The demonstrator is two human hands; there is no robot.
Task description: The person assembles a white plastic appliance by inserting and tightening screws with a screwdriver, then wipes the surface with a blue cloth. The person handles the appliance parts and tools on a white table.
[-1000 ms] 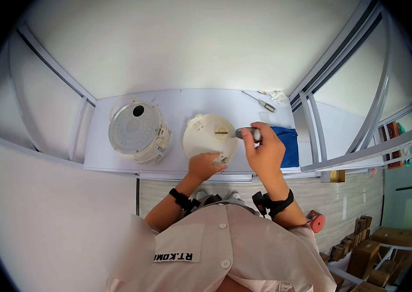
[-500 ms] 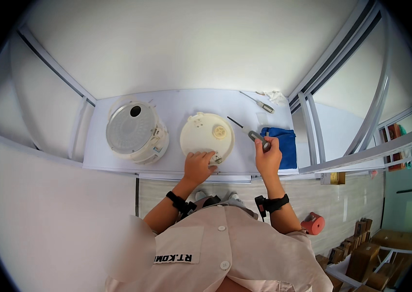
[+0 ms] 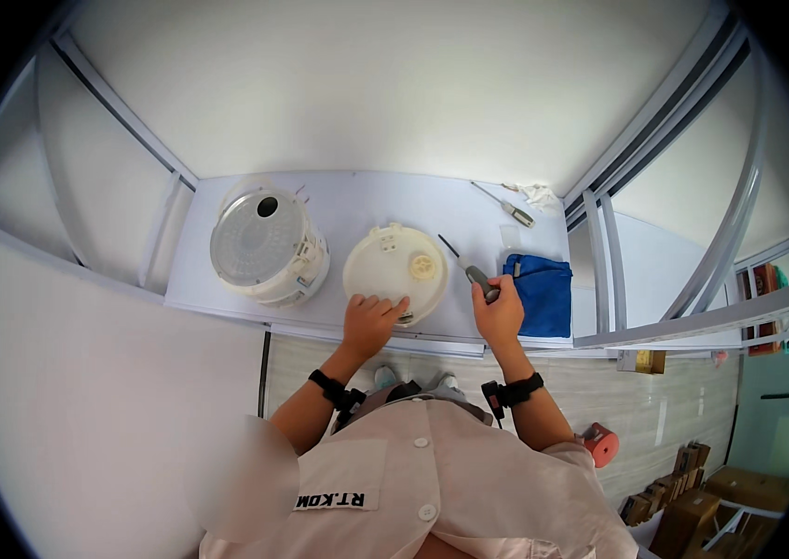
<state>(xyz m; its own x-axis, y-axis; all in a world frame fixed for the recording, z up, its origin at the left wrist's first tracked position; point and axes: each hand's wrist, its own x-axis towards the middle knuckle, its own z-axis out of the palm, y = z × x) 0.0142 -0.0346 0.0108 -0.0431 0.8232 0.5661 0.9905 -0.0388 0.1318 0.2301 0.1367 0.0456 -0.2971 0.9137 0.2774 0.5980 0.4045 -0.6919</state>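
I am pressing my left hand (image 3: 371, 321) flat, fingers spread, onto the near edge of the round white cooker lid (image 3: 394, 272), which is lying at the middle of the white table (image 3: 357, 200). My right hand (image 3: 499, 315) is closing around the screwdriver (image 3: 471, 268) handle just right of the lid, tip pointing far-left. The white cooker body (image 3: 264, 247) is standing to the left, the blue cloth (image 3: 542, 293) lying right.

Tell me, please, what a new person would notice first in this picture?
Probably the round white lid lying mid-table, with the left hand resting on its near edge. Right beside it, the right hand holds a screwdriver, next to a blue cloth. A white cooker body stands further left.
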